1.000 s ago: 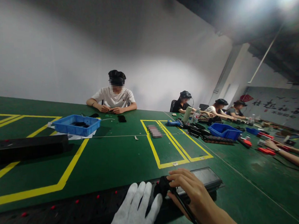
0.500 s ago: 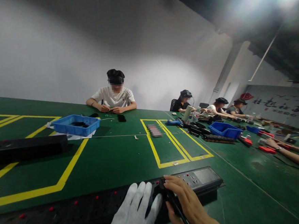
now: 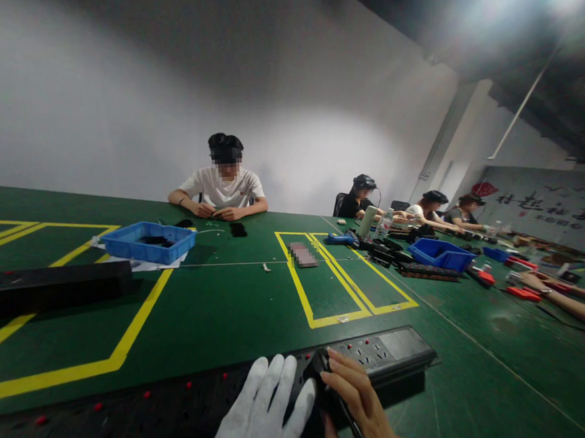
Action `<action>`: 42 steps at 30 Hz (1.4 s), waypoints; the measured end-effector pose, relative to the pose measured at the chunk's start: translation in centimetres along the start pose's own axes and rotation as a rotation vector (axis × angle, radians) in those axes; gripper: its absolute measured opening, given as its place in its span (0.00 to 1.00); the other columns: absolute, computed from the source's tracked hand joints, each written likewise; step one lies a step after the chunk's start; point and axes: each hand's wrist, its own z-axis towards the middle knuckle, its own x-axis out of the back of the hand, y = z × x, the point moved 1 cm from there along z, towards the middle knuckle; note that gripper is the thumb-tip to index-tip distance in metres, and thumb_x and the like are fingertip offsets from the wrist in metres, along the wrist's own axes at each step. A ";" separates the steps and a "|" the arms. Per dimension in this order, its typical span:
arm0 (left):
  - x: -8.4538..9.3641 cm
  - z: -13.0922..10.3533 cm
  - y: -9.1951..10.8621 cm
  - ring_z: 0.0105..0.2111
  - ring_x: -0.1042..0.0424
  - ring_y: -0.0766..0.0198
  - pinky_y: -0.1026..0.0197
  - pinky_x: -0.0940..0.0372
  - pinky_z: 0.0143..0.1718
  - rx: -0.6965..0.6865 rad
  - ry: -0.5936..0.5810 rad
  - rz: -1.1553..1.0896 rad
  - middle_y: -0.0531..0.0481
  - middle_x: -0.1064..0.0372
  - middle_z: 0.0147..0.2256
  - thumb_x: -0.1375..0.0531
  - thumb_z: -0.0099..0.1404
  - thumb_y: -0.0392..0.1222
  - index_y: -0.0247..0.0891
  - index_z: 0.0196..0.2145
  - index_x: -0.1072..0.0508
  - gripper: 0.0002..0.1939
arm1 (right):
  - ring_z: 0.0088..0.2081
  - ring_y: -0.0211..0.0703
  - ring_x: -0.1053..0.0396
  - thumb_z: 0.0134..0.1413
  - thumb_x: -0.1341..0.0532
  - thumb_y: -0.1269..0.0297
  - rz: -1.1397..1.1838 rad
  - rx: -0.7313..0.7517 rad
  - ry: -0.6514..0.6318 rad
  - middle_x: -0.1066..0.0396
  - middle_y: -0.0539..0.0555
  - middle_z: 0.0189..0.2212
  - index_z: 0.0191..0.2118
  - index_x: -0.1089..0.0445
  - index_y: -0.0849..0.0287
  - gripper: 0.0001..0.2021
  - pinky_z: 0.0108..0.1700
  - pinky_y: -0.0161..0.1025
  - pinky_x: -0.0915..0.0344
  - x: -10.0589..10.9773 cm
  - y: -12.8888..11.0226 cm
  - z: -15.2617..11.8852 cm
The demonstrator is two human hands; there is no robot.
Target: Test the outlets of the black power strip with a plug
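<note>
A long black power strip [image 3: 160, 415] with red switches and sockets lies along the near side of the green table. My left hand [image 3: 266, 411], in a white glove, rests flat on the strip with its fingers stretched out. Beside it, my bare right hand [image 3: 357, 394] is closed around a black plug [image 3: 320, 362] at the strip's face. From the plug, a thick black cord [image 3: 355, 423] runs down toward me under the right hand's fingers. The fingers hide whether the plug's pins sit in a socket.
Another black strip [image 3: 51, 287] lies at the left. Behind it stands a blue tray [image 3: 179, 248] holding dark parts. A phone-like object [image 3: 303, 254] lies inside yellow tape lines. To the right are a blue bin [image 3: 438, 255], red parts [image 3: 523, 293] and several co-workers.
My right hand has shifted slightly, its wrist a little to the left and its fingers lower around the plug. My left hand has stayed nearly still on the strip.
</note>
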 end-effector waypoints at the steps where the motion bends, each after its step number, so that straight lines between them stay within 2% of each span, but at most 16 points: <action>1: 0.0 0.0 0.0 0.50 0.31 0.55 0.48 0.51 0.60 -0.003 0.001 0.002 0.46 0.27 0.46 0.49 0.67 0.42 0.41 0.49 0.31 0.15 | 0.57 0.53 0.34 0.46 0.45 0.76 -0.006 0.002 0.015 0.35 0.60 0.50 0.58 0.41 0.60 0.29 0.54 0.49 0.30 -0.3 0.1 -0.3; 9: -0.1 -0.2 0.1 0.52 0.32 0.55 0.48 0.50 0.61 0.009 0.023 0.012 0.44 0.28 0.48 0.49 0.66 0.40 0.38 0.51 0.32 0.17 | 0.56 0.54 0.35 0.46 0.45 0.77 0.001 -0.014 0.142 0.37 0.60 0.48 0.58 0.40 0.59 0.29 0.52 0.49 0.28 -1.6 0.0 -0.8; 13: 0.0 -0.2 0.4 0.52 0.32 0.52 0.49 0.49 0.61 0.017 0.027 0.049 0.39 0.28 0.49 0.49 0.67 0.39 0.30 0.53 0.32 0.20 | 0.57 0.54 0.36 0.48 0.45 0.77 0.023 -0.034 0.092 0.38 0.60 0.49 0.56 0.39 0.60 0.27 0.54 0.49 0.29 -1.4 -0.1 -0.9; 17: 0.1 0.2 0.1 0.53 0.32 0.51 0.49 0.47 0.60 0.008 0.033 0.050 0.36 0.30 0.51 0.49 0.67 0.39 0.26 0.55 0.34 0.22 | 0.58 0.54 0.37 0.48 0.44 0.77 0.048 -0.045 0.057 0.38 0.60 0.50 0.56 0.39 0.59 0.26 0.55 0.50 0.30 -1.2 0.0 -1.1; 20: -0.6 0.8 -0.2 0.52 0.31 0.53 0.51 0.45 0.58 0.007 -0.040 0.057 0.37 0.30 0.52 0.48 0.67 0.43 0.29 0.56 0.34 0.23 | 0.57 0.55 0.36 0.49 0.45 0.77 0.065 -0.051 0.055 0.37 0.60 0.50 0.56 0.40 0.58 0.26 0.54 0.51 0.30 -1.1 0.1 -1.0; 24: -2.7 0.8 0.4 0.52 0.31 0.50 0.47 0.43 0.57 0.113 -0.145 0.056 0.37 0.32 0.53 0.46 0.64 0.49 0.33 0.58 0.35 0.28 | 0.58 0.55 0.37 0.48 0.46 0.76 0.073 -0.029 0.048 0.37 0.61 0.50 0.56 0.40 0.59 0.26 0.55 0.52 0.31 -1.1 0.2 -1.1; 28: -3.9 0.4 1.0 0.54 0.34 0.50 0.47 0.45 0.59 0.132 -0.124 0.061 0.37 0.33 0.55 0.46 0.63 0.48 0.33 0.58 0.36 0.28 | 0.58 0.54 0.36 0.48 0.46 0.76 0.049 -0.029 0.066 0.36 0.60 0.50 0.56 0.40 0.58 0.26 0.54 0.50 0.30 -1.3 0.3 -1.3; 32: -3.2 0.8 1.2 0.53 0.33 0.51 0.49 0.48 0.61 0.063 -0.022 0.114 0.36 0.32 0.53 0.50 0.65 0.40 0.28 0.56 0.35 0.23 | 0.58 0.52 0.36 0.48 0.47 0.77 0.011 -0.011 0.076 0.36 0.61 0.50 0.57 0.39 0.59 0.27 0.54 0.47 0.29 -1.2 0.4 -1.1; 36: -3.0 1.2 1.7 0.53 0.32 0.51 0.47 0.49 0.61 0.085 0.091 0.113 0.34 0.30 0.50 0.55 0.66 0.34 0.25 0.53 0.34 0.21 | 0.57 0.53 0.35 0.51 0.48 0.76 -0.009 0.041 0.087 0.35 0.62 0.49 0.59 0.40 0.62 0.27 0.52 0.46 0.28 -1.6 0.7 -1.3; 42: -3.8 0.9 1.7 0.52 0.31 0.52 0.48 0.51 0.63 0.111 0.056 0.093 0.36 0.29 0.50 0.55 0.67 0.33 0.27 0.53 0.33 0.20 | 0.56 0.54 0.33 0.58 0.50 0.72 -0.023 -0.022 0.153 0.33 0.62 0.48 0.61 0.40 0.60 0.24 0.51 0.48 0.27 -2.9 1.0 -2.4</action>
